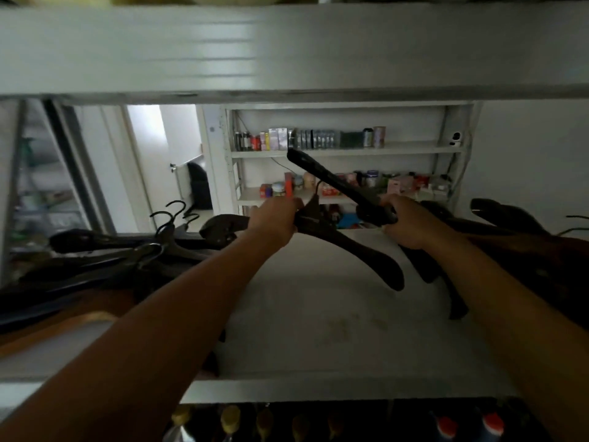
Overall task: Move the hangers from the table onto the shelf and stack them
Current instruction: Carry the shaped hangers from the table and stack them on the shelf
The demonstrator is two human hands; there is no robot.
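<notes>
Two dark hangers are in your grip above the shelf (318,320). Your left hand (274,218) has its fingers curled round the neck of the first hanger (357,250), just under its thin hook. From that hand one broad arm of it slopes down and to the right, ending over the white shelf board; you cannot tell whether the tip touches. Your right hand (411,223) is clenched round the second hanger (325,173), whose arm rises up and to the left from the hand and passes just beside the first hanger's hook.

To the left of your left hand lies a heap of dark hangers (105,247) on the shelf, several hooks sticking up from it. To the right of your right hand, and behind it, lie more dark hangers (510,218). Two further dark arms hang down just below that hand, and which hanger they belong to is unclear.

Beneath your forearms, under the shelf's front edge, stand bottles with yellow caps (230,416) and bottles with red-and-blue caps (492,424); no label on them can be read. Beyond both hands, the far shelving (347,151) carries rows of small boxes, jars and cans, their print too small to make out. A pale upper board (287,49) runs above your hands.
</notes>
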